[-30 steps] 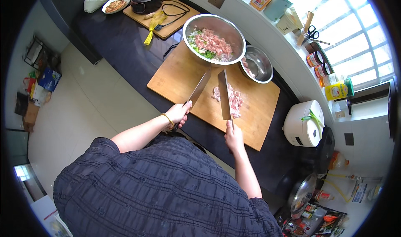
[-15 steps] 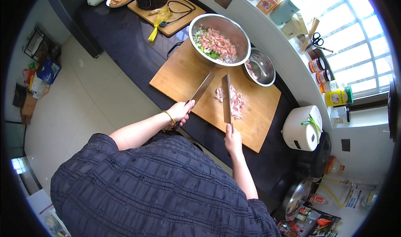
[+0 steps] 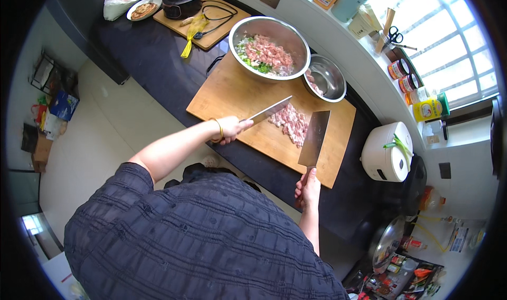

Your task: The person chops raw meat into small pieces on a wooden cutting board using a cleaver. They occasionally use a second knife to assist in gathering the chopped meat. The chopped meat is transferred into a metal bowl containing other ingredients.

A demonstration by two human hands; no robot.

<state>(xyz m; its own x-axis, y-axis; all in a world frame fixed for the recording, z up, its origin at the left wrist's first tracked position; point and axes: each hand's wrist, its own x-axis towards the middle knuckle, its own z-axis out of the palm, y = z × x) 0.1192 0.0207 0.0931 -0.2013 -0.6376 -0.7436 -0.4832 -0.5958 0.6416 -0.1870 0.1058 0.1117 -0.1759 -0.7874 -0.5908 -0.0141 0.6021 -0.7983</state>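
My left hand (image 3: 230,128) is closed round the handle of a cleaver (image 3: 270,110), whose blade reaches over the left side of a pile of chopped pink meat (image 3: 292,123). A second cleaver (image 3: 316,136), its broad face turned up, is gripped by my right hand (image 3: 308,187) to the right of the pile. The meat lies on a large wooden cutting board (image 3: 222,93). At the board's far end stands a big steel bowl (image 3: 302,42) holding minced meat (image 3: 272,54) and chopped greens (image 3: 259,66).
Beside the big bowl a smaller steel bowl (image 3: 334,78) has some meat in it. A white rice cooker (image 3: 377,157) with green onion on top stands to the right. Far left are a black pot (image 3: 181,3) on another board and a plate of flatbread (image 3: 144,9).
The right cleaver has moved right, off the meat, and its blade has turned to show its flat face. The left cleaver has swung toward the pile, which looks more gathered.
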